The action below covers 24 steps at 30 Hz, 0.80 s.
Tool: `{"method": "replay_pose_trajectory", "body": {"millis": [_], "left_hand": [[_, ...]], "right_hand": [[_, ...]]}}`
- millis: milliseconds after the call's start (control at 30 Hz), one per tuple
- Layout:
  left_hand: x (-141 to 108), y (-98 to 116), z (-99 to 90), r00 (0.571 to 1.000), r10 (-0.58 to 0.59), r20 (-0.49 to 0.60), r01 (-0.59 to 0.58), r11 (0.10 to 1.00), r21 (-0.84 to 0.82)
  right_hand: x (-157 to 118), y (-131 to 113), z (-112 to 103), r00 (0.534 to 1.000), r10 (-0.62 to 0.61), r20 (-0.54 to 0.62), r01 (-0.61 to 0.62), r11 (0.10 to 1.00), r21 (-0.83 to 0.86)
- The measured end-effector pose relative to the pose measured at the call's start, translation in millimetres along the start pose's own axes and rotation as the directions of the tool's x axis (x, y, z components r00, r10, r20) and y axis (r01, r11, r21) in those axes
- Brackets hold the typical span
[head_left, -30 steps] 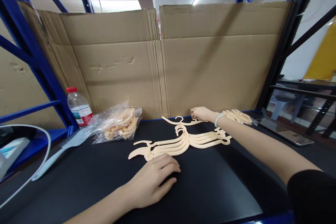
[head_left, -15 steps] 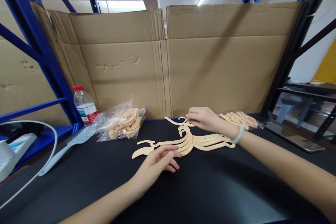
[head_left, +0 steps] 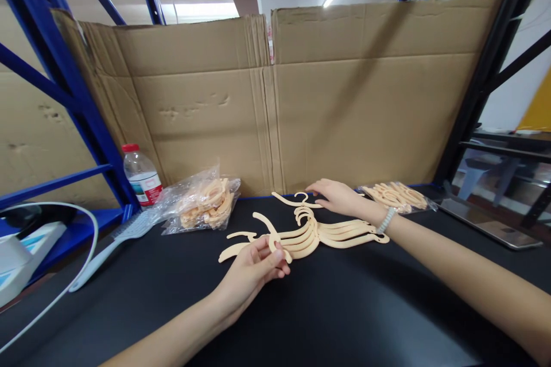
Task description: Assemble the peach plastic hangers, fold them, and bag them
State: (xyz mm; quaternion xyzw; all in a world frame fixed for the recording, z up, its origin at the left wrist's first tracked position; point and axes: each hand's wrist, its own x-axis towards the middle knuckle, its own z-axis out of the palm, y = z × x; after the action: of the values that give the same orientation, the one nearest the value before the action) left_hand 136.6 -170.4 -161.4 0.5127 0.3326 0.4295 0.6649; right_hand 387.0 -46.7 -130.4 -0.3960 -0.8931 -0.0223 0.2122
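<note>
A loose curved cream hanger arm is pinched between the thumb and fingers of my left hand, its free end pointing up and left. Behind that hand lies a fanned stack of cream plastic hangers, hooks toward the back. Further loose hanger pieces rest left of the stack. My right hand, wearing a pale beaded bracelet, is over the right side of a separate hanger at the back. Its fingers are apart and stretched leftward near the hook; whether they touch the hanger, I cannot tell.
A clear bag of cream pieces stands at the back left, beside a red-capped bottle and a pale blue hairbrush. Another bag and a flat tablet-like device lie right. Cardboard walls the back.
My left hand has picked up a curved hanger arm and raised it. My right hand has spread its fingers beside the back hanger and shifted slightly right.
</note>
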Motion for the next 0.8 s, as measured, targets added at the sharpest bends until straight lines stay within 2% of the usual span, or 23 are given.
{"method": "replay_pose_trajectory", "body": {"millis": [100,200,333,467,633,800], "left_hand": [[1.5,0.2,-4.1,0.999,0.014,-0.035,-0.016,0.999,-0.040],[2.7,-1.0,-7.5,0.997,0.026,-0.071,-0.031,0.997,-0.069],[4.4,-1.9,-11.1,0.993,0.091,-0.079,-0.097,0.992,-0.076],[5.7,3.7,-12.6,0.986,0.115,-0.119,-0.124,0.990,-0.070],[4.8,14.0,-12.8,0.974,0.124,-0.189,-0.137,0.989,-0.055],[5.3,16.3,-14.1,0.961,0.150,-0.231,-0.166,0.985,-0.051]], "right_hand": [[0.5,32.9,14.3,0.994,0.075,0.080,-0.079,0.996,0.048],[-2.1,41.5,26.0,0.990,0.087,0.108,-0.096,0.993,0.073],[-1.2,33.8,22.8,0.989,0.131,0.073,-0.135,0.989,0.054],[-6.5,19.2,-3.2,0.985,0.170,-0.002,-0.170,0.985,-0.008],[-41.3,-3.3,-30.5,0.981,0.131,-0.145,-0.145,0.985,-0.091],[-82.3,-18.4,-27.9,0.972,0.039,-0.231,-0.049,0.998,-0.038]]}}
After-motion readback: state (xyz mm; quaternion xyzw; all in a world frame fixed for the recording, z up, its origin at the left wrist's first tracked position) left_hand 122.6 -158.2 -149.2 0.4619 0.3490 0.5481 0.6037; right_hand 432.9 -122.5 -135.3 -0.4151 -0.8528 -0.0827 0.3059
